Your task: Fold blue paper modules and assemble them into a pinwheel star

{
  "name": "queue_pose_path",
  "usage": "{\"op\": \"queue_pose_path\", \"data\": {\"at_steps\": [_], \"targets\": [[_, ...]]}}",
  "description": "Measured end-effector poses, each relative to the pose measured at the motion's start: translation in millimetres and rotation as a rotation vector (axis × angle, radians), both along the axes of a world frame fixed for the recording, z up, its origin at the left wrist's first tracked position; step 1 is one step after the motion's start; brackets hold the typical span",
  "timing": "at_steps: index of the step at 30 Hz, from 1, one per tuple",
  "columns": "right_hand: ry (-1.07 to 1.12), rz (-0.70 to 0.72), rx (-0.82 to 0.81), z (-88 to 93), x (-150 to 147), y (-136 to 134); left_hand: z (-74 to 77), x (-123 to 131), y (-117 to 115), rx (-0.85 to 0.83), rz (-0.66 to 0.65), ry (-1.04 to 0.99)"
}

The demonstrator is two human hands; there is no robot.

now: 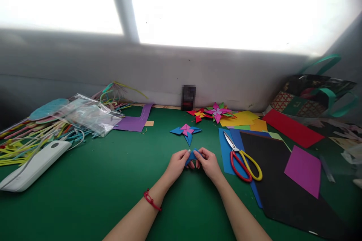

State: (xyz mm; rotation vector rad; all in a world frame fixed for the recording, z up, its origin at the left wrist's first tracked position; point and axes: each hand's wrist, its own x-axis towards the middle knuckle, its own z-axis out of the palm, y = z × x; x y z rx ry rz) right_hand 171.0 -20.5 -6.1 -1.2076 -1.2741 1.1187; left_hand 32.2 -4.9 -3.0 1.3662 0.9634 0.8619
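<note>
Between my two hands is a small piece of folded blue paper (pixel 192 156). My left hand (pixel 179 162) pinches its left side, thumb on top and fingers curled underneath. My right hand (pixel 208 162) grips the right side in the same way. Parts of the paper are hidden by the fingers. Just beyond my hands, a blue and pink folded paper star (pixel 186 130) lies flat on the green table. A red bracelet circles my left wrist.
Scissors (pixel 239 158) with red and yellow handles lie at right on blue and black sheets (pixel 271 180). Finished paper stars (pixel 216 112) sit at the back. Purple paper (pixel 128 123), paper strips and a white power strip (pixel 36 165) are at left. A bag (pixel 308 96) stands back right.
</note>
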Motion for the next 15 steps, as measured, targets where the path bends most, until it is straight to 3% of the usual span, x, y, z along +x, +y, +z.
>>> {"op": "queue_pose_path", "data": {"at_steps": [15], "targets": [[-0.031,0.083,-0.029,-2.3,3.0,-3.6,0.5,-6.0,0.0,-0.011,-0.074,-0.084]]}}
